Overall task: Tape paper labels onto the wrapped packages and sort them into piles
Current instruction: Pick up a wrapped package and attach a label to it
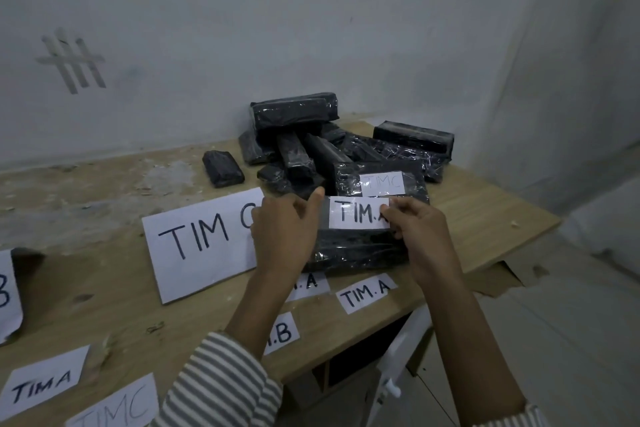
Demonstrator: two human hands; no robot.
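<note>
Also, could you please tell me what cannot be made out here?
Head view:
- TIM.A label: end under the right hand.
- Large TIM sheet: last letter partly behind the left hand.
- .A label and .B label: starts hidden by the left forearm.
- Left-edge sheet: cut off.

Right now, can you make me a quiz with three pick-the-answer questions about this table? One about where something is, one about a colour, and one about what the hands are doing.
1. Where is the big TIM C sheet?
A. on the wall
B. flat on the table
C. on the floor

2. What colour are the packages?
A. black
B. red
C. white

3. The raised TIM.A label is:
A. lying loose
B. held by the left hand and right hand
C. torn in two

Answers: B, it lies on the wood; A, every wrap looks black; B, a hand grips each end.
</note>
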